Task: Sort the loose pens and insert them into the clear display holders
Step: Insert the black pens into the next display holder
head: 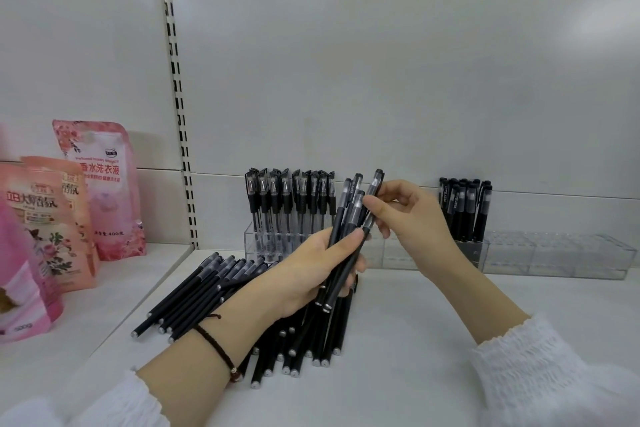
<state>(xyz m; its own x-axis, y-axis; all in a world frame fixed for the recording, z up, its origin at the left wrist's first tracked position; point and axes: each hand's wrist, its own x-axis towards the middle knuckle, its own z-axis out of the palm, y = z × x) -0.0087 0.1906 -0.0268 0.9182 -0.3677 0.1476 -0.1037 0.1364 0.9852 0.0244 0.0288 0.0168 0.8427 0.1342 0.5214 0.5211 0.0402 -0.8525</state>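
My left hand (311, 270) grips a bunch of several black pens (341, 246), caps up and tilted to the right. My right hand (405, 211) pinches one pen (372, 198) of that bunch near its cap. Many loose black pens (201, 291) lie in a pile on the white shelf, under and left of my left forearm. A clear holder (252, 243) at the back holds several upright clear-barrelled pens (287, 198). A long clear holder (554, 253) to the right holds several black pens (464, 208) at its left end.
Pink detergent pouches (100, 191) stand on the shelf at the left, with more pouches (45, 218) in front of them. A slotted upright (176, 97) divides the white back panels. The right compartments of the long holder hold no pens.
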